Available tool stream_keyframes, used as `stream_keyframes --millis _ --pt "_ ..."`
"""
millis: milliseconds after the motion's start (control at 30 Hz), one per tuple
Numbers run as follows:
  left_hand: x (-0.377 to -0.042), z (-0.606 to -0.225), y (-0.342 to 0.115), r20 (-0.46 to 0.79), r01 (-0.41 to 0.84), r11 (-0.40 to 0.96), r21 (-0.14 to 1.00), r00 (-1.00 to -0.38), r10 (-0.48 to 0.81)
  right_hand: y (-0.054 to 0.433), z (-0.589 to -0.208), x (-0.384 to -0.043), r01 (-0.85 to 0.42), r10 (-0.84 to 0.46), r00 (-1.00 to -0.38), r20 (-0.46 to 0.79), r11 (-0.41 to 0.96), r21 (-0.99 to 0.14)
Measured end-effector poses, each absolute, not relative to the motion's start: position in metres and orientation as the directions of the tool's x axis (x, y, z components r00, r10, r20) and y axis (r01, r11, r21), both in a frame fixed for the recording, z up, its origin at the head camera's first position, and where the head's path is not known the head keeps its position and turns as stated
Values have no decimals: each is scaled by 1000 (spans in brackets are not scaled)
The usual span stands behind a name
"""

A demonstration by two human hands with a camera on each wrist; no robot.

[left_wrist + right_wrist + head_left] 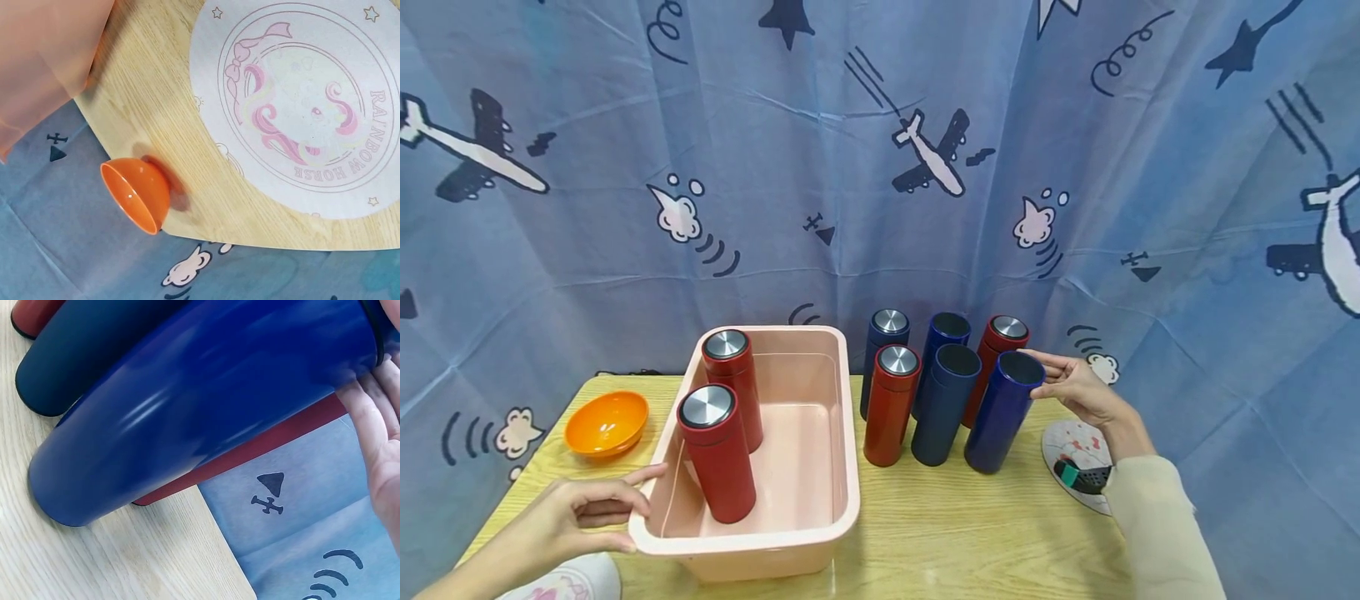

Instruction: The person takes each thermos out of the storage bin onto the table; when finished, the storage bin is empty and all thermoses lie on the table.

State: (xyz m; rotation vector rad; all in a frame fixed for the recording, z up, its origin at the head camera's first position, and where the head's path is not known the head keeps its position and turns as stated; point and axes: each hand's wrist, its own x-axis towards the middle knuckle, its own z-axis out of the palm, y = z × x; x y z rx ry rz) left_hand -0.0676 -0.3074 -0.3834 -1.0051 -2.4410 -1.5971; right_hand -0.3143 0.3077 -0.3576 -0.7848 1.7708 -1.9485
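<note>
My right hand [1084, 389] pinches a glossy blue thermos flask [1000, 417] near its black top, fingers on the far side and thumb on the near side. In the right wrist view this flask [187, 412] looks large, and the fingers touch its upper end. At the near left corner of a pale pink plastic bin [790, 542], my left hand [576, 517] holds the rim. Inside the bin stand two red thermos flasks, one nearer [722, 471] and one farther back [741, 392], both with silver-topped lids. The left hand is outside the left wrist view.
Close by the blue flask stand several others, including an orange-red one [889, 421], a dark blue one [943, 421] and a red one behind [981, 392]. An orange bowl [606, 423] sits left of the bin. Round white mats [300, 106] lie at both sides; a black-and-green object [1078, 475] rests on the right one.
</note>
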Motion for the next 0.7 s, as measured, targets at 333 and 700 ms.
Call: stream_keyframes --millis 333,700 --pt "-71 -385 -308 415 571 198 797 -754 509 309 -361 -321 -78 -618 -777 123 -99 -992" --pt "-68 -382 -307 365 530 253 810 -792 489 310 -367 -329 -77 -649 -751 125 -102 -992"
